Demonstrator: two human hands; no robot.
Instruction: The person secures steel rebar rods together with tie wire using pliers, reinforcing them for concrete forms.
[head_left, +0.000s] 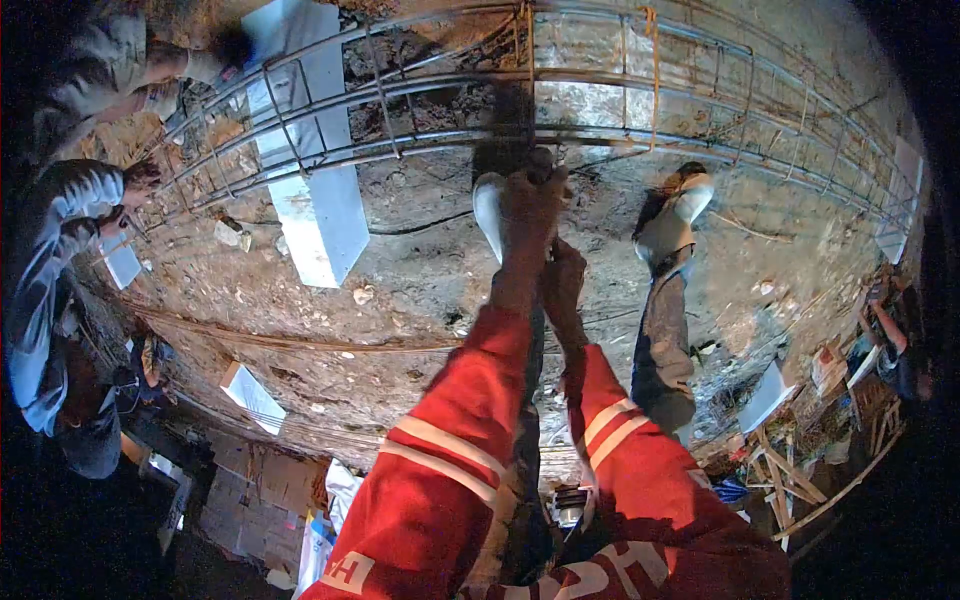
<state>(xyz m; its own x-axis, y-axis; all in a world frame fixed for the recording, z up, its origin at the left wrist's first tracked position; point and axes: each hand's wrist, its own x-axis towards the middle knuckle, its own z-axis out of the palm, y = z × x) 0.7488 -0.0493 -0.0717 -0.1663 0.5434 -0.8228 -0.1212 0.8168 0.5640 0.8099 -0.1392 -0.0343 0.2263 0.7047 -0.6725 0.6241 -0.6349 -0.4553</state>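
A long rebar cage (440, 143) of steel bars and square stirrups arches across the upper view. My left hand (532, 200) is raised to its nearest bar, beside a rusty orange stirrup (530, 50). The fingers are closed at the bar, and what they grip is hidden. Just below and to the right, my right hand (566, 275) is closed close to the left wrist; anything inside it cannot be made out. My shoes, one pale shoe (487, 215) partly behind my left hand and another shoe (690, 200) to the right, stand on the dirt.
White rectangular blocks (325, 225) lie under and near the cage. At left, other people's hands (140, 185) are at the cage's end; another person (885, 320) is at far right. Scrap wood (785, 480) is piled lower right. A long thin rod (300, 340) crosses the ground.
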